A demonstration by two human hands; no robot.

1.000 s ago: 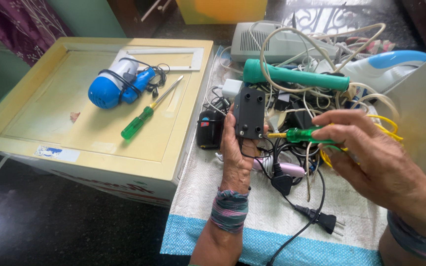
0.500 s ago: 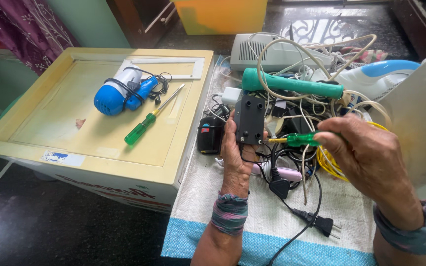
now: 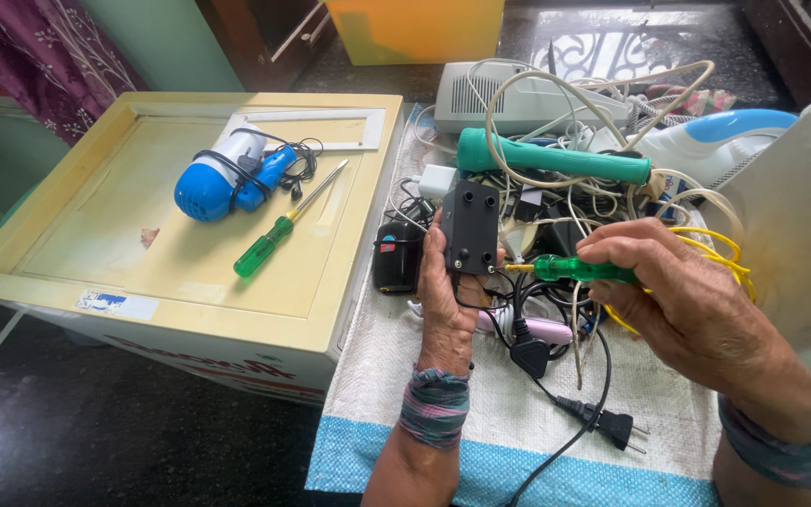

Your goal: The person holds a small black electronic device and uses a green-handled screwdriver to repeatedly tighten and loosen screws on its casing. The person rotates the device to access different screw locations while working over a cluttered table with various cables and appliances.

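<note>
Left hand gripping black adapter box upright, fingers wrapped around it, above cable tangle on woven mat. Right hand pinching small green screwdriver, tip touching box's lower right edge. Second green screwdriver and blue-white hair dryer lying on cream cabinet top, off mat's left edge.

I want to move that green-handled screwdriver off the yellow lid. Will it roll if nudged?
Probably: the spare screwdriver has a round-looking handle and lies free on the flat lid. It looks rigid and light, and the lid's raised rim should likely stop it.
</note>
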